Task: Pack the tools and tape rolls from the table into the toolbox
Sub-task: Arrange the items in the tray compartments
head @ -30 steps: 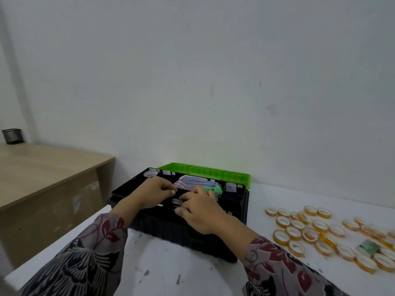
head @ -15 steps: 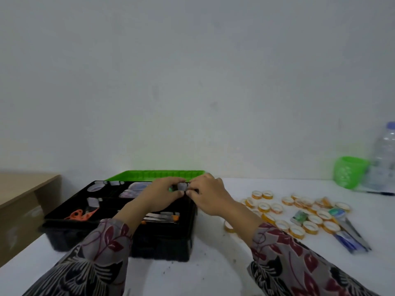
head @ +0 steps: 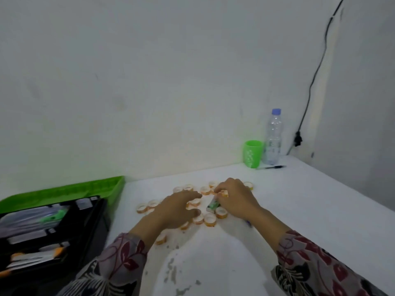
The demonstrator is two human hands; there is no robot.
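Toolbox (head: pixel 97 227): black, at the table's left end, with its green lid (head: pixel 64 192) thrown back; the tools lying in its tray are blurred.
Tape rolls (head: pixel 209 219): orange-rimmed, scattered loose on the white table (head: pixel 299 210) to the right of the box.
Left hand (head: pixel 177 210): palm down over the rolls, fingers stretched out, gripping nothing.
Right hand (head: pixel 235 199): fingers bent down onto a roll beside a small green packet (head: pixel 212 206); I cannot tell whether they pinch it.
Far corner: a green cup (head: pixel 253 153), a water bottle (head: pixel 273 137) just beside it, and a pen (head: pixel 273 167).
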